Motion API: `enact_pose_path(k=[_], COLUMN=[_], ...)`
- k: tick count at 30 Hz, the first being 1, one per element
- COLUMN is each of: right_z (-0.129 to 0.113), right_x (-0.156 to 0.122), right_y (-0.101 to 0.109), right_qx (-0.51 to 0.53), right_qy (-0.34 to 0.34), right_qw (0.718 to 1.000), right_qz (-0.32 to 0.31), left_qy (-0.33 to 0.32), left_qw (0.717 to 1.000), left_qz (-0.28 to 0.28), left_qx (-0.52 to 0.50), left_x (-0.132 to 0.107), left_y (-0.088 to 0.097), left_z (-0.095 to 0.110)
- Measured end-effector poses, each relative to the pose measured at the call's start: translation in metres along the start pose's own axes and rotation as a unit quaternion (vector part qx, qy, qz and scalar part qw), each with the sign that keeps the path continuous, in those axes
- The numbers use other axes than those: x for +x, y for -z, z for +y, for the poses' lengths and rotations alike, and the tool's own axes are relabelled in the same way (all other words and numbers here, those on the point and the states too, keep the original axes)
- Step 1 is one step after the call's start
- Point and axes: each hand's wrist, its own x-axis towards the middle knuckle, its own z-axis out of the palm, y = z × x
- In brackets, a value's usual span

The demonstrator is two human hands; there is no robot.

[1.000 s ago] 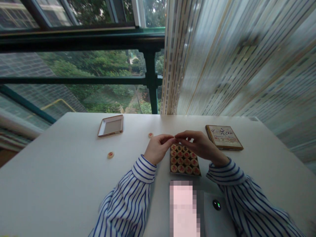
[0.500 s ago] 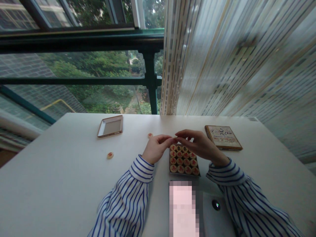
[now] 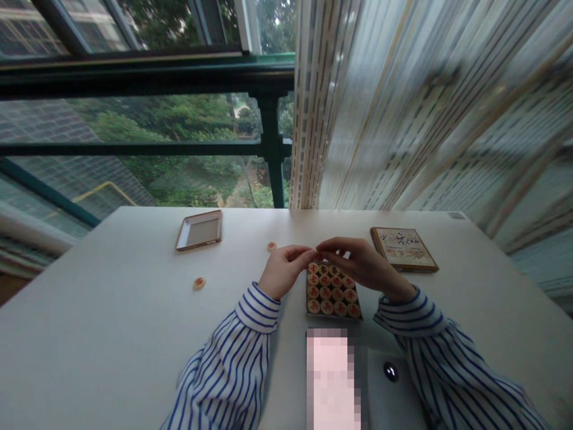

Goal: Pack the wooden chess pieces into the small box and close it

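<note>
My left hand (image 3: pixel 285 270) and my right hand (image 3: pixel 356 261) meet above the far edge of a small box tray (image 3: pixel 333 317). Their fingertips pinch one Chinese chess piece (image 3: pixel 318 255) between them; the fingers cover most of it, and only a bit of red marking shows. Below, several round wooden pieces (image 3: pixel 327 293) with red or black characters lie in rows in the tray. The right hand hides its far right corner. A loose red-marked piece (image 3: pixel 271 246) lies just beyond the left hand. Another loose piece (image 3: pixel 199 283) is farther left on the table.
On the white table (image 3: pixel 134 334), an open shallow box lid (image 3: pixel 201 230) lies at the back left. A flat printed box (image 3: pixel 405 249) is at the right. Nearest me are a blurred-out phone-shaped object (image 3: pixel 331 382) and a grey device (image 3: pixel 389 400). Curtains (image 3: pixel 376 119) hang behind.
Both hands stay over the tray with the piece, with barely a shift of the fingers. The whole view has moved very slightly; the other objects lie as before.
</note>
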Motion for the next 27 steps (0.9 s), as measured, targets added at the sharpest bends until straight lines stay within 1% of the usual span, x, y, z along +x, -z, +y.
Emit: enact_pose_path(k=[9,14,17,21,24,27], right_z=[-0.0028,-0.0036,-0.0012,0.0003,-0.002,-0.0046], right_x=[0.0002,0.0,-0.0009,-0.0019,-0.002,-0.0016], right_y=[0.0002,0.0006,0.0011,0.0034,0.0046,0.0034], right_qx=[0.012,0.003,-0.01,-0.058,-0.082,-0.111], right_qy=[-0.022,-0.015,-0.005,0.016,0.05,0.081], right_qw=[1.0,1.0,1.0,0.998,0.995,0.99], right_qz=[0.012,0.008,0.009,0.023,0.021,0.015], left_qy=[0.006,0.014,0.01,0.0,0.004,0.009], left_qw=[1.0,0.999,1.0,1.0,1.0,1.0], left_qz=[-0.02,-0.029,-0.021,-0.01,0.008,0.01], left_qx=[-0.005,-0.006,-0.008,-0.011,-0.013,-0.02], left_x=[-0.0003,-0.0004,0.0011,0.0023,0.002,0.0015], left_y=[0.0014,0.001,0.0001,0.0,0.0,-0.0006], left_z=[-0.0029,0.0,-0.0012,-0.004,-0.0044,-0.004])
